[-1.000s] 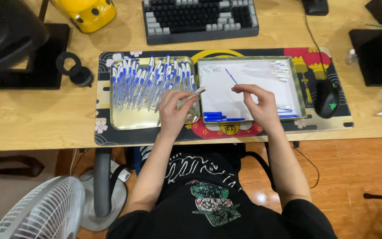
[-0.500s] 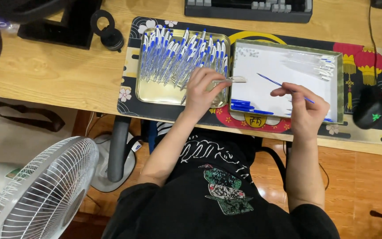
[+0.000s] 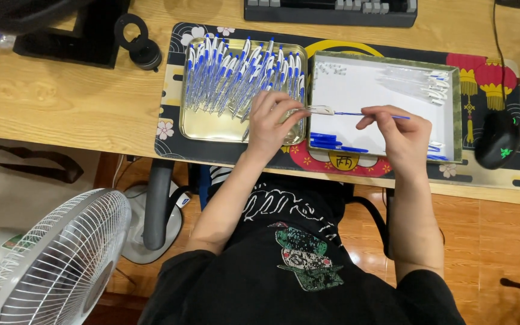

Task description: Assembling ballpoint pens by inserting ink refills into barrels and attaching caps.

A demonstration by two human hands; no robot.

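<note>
Light wooden desk (image 3: 67,102) above glossy orange-brown tiled floor (image 3: 489,241). Patterned dark desk mat (image 3: 356,165) on desktop. White pedestal fan (image 3: 43,259) at lower left. Grey chair armrest (image 3: 156,204) below desk edge. Even, bright overhead lighting.

**Head cam: single top-down view**

One cam only, worn on head, pointing steeply down over the surface (image 3: 79,102) edge. Mid-close: forearms, lap & torso fill bottom, floor w/ fan (image 3: 43,259) lower left. No 2nd view, so no overlap.
</note>
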